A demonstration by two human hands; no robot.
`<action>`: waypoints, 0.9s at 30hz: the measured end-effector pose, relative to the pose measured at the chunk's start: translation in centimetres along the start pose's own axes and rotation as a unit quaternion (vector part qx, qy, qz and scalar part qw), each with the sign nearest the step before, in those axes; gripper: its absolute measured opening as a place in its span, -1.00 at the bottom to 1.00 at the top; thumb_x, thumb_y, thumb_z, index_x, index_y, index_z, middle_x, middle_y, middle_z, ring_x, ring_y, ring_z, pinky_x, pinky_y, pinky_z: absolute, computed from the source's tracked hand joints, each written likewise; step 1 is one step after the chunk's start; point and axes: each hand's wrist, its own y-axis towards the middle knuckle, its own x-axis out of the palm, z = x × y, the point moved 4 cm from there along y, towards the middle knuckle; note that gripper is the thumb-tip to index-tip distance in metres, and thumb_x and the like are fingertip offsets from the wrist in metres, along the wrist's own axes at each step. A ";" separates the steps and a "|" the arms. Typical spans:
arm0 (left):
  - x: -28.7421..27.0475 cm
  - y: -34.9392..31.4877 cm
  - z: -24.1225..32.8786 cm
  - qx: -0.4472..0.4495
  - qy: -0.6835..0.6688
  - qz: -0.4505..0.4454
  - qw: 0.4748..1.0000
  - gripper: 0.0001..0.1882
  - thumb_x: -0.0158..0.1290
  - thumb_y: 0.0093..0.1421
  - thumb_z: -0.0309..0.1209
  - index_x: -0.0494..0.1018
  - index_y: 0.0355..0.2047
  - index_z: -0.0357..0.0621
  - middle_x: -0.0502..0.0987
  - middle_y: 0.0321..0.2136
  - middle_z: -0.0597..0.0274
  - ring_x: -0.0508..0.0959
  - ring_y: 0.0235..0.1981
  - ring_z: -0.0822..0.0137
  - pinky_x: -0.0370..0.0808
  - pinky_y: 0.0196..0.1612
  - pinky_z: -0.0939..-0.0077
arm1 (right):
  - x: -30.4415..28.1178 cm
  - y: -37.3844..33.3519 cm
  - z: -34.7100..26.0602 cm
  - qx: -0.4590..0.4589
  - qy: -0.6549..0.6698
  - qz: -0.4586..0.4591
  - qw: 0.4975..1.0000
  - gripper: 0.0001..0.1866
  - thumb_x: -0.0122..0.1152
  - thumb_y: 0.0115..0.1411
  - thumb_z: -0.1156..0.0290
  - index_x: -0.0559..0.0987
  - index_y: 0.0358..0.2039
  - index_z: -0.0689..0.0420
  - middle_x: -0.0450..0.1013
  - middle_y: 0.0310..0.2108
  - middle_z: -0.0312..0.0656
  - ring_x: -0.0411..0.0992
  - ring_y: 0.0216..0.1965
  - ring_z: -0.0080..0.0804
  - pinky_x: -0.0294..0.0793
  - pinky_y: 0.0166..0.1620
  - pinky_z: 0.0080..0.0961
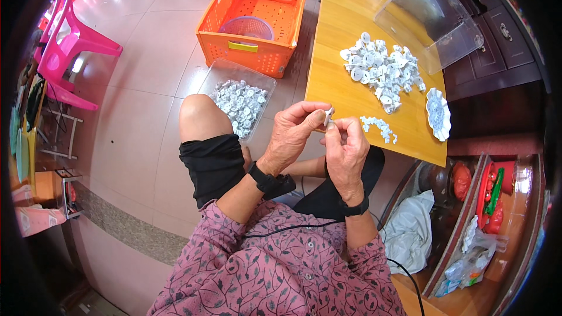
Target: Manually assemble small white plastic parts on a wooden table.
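Between my two hands, over my lap by the table's near left edge, is a small white plastic part (329, 116). My left hand (295, 131) pinches it between thumb and fingertips. My right hand (346, 151) is closed, its thumb and finger pressed against the part's lower end; whether it holds a separate tiny piece is hidden. Beside my right hand, a scatter of tiny white pieces (379, 127) lies on the wooden table (328, 64). Farther back is a heap of white plastic parts (383, 70). At the table's right edge stands a scalloped white dish (438, 116) of small pieces.
A clear bin (266, 85) full of similar white parts sits on the floor beyond my left knee. Behind it stands an orange crate (246, 50) with a purple basket (249, 26) inside. A clear box (430, 47) rests tilted on the table. A pink chair (76, 41) is at far left.
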 end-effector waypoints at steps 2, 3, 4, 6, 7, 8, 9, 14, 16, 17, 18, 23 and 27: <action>-0.3 0.0 -0.2 -0.002 0.005 -0.009 1.000 -0.77 0.08 0.32 -0.47 0.52 -0.06 -0.29 0.59 -0.20 0.22 0.57 -0.24 0.47 0.56 -0.12 0.56 | 0.0 0.0 -0.1 -0.007 -0.003 -0.009 1.000 -0.89 0.17 0.22 0.52 0.42 -0.39 0.23 0.42 -0.55 -0.17 0.42 -0.57 -0.43 0.44 -0.46 -0.46; -0.4 0.0 -0.2 -0.004 0.011 -0.019 1.000 -0.76 0.08 0.32 -0.46 0.52 -0.05 -0.30 0.59 -0.17 0.18 0.56 -0.21 0.46 0.55 -0.09 0.55 | 0.0 0.0 -0.2 -0.014 -0.006 -0.017 1.000 -0.88 0.17 0.23 0.52 0.42 -0.39 0.23 0.43 -0.55 -0.17 0.42 -0.57 -0.44 0.44 -0.47 -0.48; -0.4 0.0 -0.2 -0.004 0.011 -0.019 1.000 -0.76 0.08 0.32 -0.46 0.52 -0.05 -0.30 0.59 -0.17 0.18 0.56 -0.21 0.46 0.55 -0.09 0.55 | -0.1 0.1 -0.4 -0.014 -0.006 -0.017 1.000 -0.88 0.17 0.23 0.52 0.42 -0.39 0.23 0.43 -0.55 -0.17 0.42 -0.57 -0.44 0.44 -0.47 -0.48; -0.4 -0.1 0.0 0.005 0.020 -0.014 1.000 -0.79 0.08 0.32 -0.49 0.54 -0.07 -0.29 0.60 -0.25 0.26 0.56 -0.26 0.49 0.55 -0.16 0.59 | -0.1 0.3 -0.9 0.023 0.018 -0.043 0.999 -0.89 0.16 0.26 0.51 0.42 -0.38 0.23 0.45 -0.54 -0.20 0.45 -0.57 -0.50 0.43 -0.48 -0.52; -0.4 0.0 0.0 0.006 0.020 -0.015 1.000 -0.79 0.08 0.32 -0.49 0.54 -0.07 -0.29 0.60 -0.25 0.26 0.56 -0.26 0.49 0.55 -0.16 0.59 | -0.2 0.2 -0.8 0.022 0.018 -0.042 0.999 -0.89 0.16 0.26 0.51 0.42 -0.38 0.23 0.45 -0.54 -0.20 0.45 -0.57 -0.50 0.43 -0.48 -0.52; -0.4 -0.1 0.1 0.000 0.011 -0.023 1.000 -0.77 0.08 0.32 -0.47 0.53 -0.06 -0.29 0.59 -0.21 0.23 0.56 -0.23 0.48 0.54 -0.12 0.57 | -0.3 0.1 -0.7 0.024 0.028 -0.046 0.998 -0.89 0.16 0.26 0.52 0.43 -0.36 0.24 0.47 -0.51 -0.20 0.47 -0.55 -0.52 0.45 -0.47 -0.55; -0.3 -0.1 0.1 -0.006 0.001 -0.031 1.000 -0.76 0.08 0.32 -0.46 0.51 -0.04 -0.29 0.59 -0.18 0.20 0.55 -0.21 0.47 0.54 -0.09 0.56 | -0.3 0.1 -0.6 0.026 0.039 -0.049 0.998 -0.90 0.16 0.27 0.53 0.43 -0.34 0.25 0.49 -0.48 -0.20 0.50 -0.53 -0.54 0.47 -0.46 -0.57; -0.4 0.0 -0.1 -0.010 -0.011 -0.019 1.000 -0.75 0.08 0.33 -0.43 0.51 -0.04 -0.29 0.59 -0.17 0.19 0.56 -0.21 0.45 0.55 -0.11 0.54 | -0.3 -0.3 -0.5 0.055 0.073 -0.039 0.995 -0.89 0.16 0.28 0.53 0.43 -0.28 0.28 0.54 -0.42 -0.15 0.54 -0.49 -0.54 0.53 -0.42 -0.61; -0.4 0.0 -0.1 -0.007 -0.020 -0.024 0.999 -0.74 0.08 0.33 -0.43 0.51 -0.04 -0.29 0.59 -0.17 0.19 0.56 -0.21 0.45 0.56 -0.12 0.53 | -0.3 -0.3 -0.6 0.058 0.076 -0.041 0.995 -0.88 0.16 0.29 0.53 0.42 -0.27 0.29 0.54 -0.41 -0.14 0.54 -0.48 -0.54 0.54 -0.42 -0.63; -0.4 0.0 -0.1 -0.007 -0.018 -0.025 0.999 -0.74 0.08 0.33 -0.42 0.51 -0.03 -0.29 0.59 -0.18 0.19 0.56 -0.22 0.45 0.56 -0.12 0.53 | -0.3 -0.3 -0.6 0.057 0.074 -0.041 0.995 -0.88 0.15 0.29 0.52 0.42 -0.27 0.29 0.54 -0.41 -0.15 0.53 -0.49 -0.55 0.53 -0.43 -0.63; -0.4 -0.1 -0.1 -0.007 -0.017 -0.026 0.999 -0.74 0.08 0.33 -0.42 0.51 -0.03 -0.29 0.59 -0.18 0.19 0.56 -0.22 0.44 0.56 -0.13 0.53 | -0.4 -0.2 -0.7 0.056 0.071 -0.042 0.995 -0.88 0.15 0.30 0.51 0.42 -0.27 0.28 0.54 -0.41 -0.15 0.53 -0.50 -0.56 0.53 -0.44 -0.63; -0.5 0.0 -0.1 -0.006 -0.005 -0.024 1.000 -0.75 0.08 0.33 -0.43 0.52 -0.04 -0.29 0.59 -0.20 0.21 0.56 -0.23 0.45 0.56 -0.13 0.53 | -0.3 -0.1 -0.8 0.036 0.045 -0.040 0.998 -0.88 0.15 0.30 0.50 0.42 -0.29 0.26 0.54 -0.44 -0.18 0.51 -0.52 -0.57 0.51 -0.45 -0.62; -0.4 0.0 -0.2 -0.006 0.000 -0.024 1.000 -0.76 0.08 0.33 -0.44 0.52 -0.05 -0.29 0.58 -0.21 0.21 0.56 -0.24 0.45 0.56 -0.14 0.53 | 0.0 0.1 -0.3 0.019 0.020 -0.041 0.999 -0.87 0.15 0.31 0.47 0.42 -0.31 0.24 0.53 -0.46 -0.19 0.50 -0.55 -0.55 0.49 -0.46 -0.60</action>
